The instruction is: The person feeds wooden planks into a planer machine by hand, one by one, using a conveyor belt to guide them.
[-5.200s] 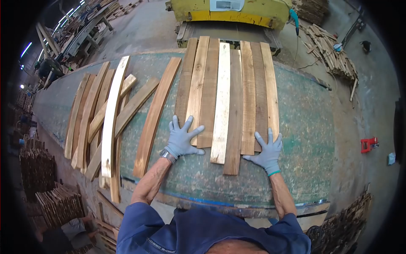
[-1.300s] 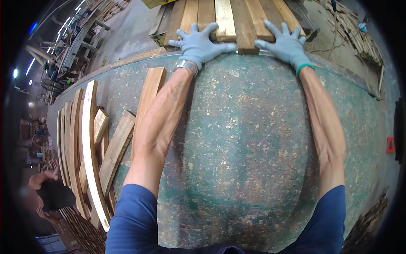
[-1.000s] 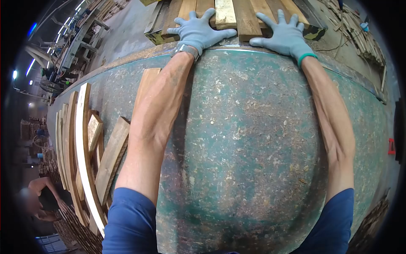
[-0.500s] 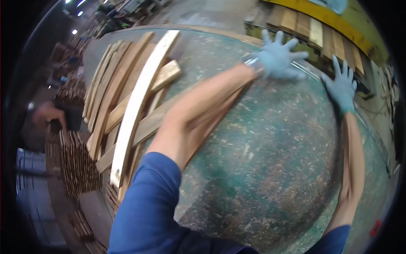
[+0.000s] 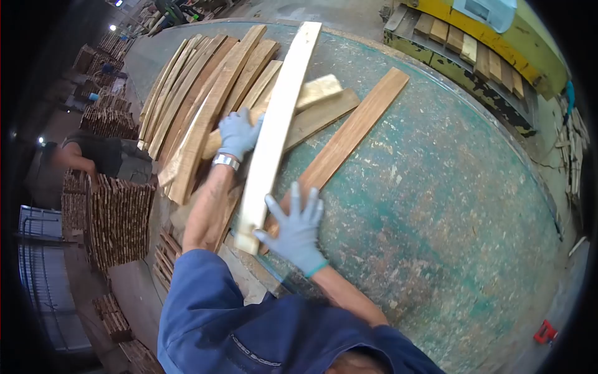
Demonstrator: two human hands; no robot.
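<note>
My left hand (image 5: 239,133), in a grey-blue glove, lies over the pile of boards with its fingers apart, just left of a pale, bright board (image 5: 283,118). My right hand (image 5: 294,230), gloved too, is spread over the lower end of a reddish-brown board (image 5: 358,128), its fingertips near the pale board's lower end. Beneath the pale board, shorter boards (image 5: 321,118) cross at an angle. Several long boards (image 5: 215,112) lie side by side to the left.
The green, worn table (image 5: 423,218) carries the boards. A yellow machine (image 5: 498,40) with wood pieces (image 5: 468,48) stands at upper right. Stacked slats (image 5: 121,218) and another person (image 5: 93,156) are on the left. A red object (image 5: 545,332) sits at lower right.
Both hands have moved from the table's far right edge back to the boards at left. The reddish-brown board now lies separately to the right of the pale board.
</note>
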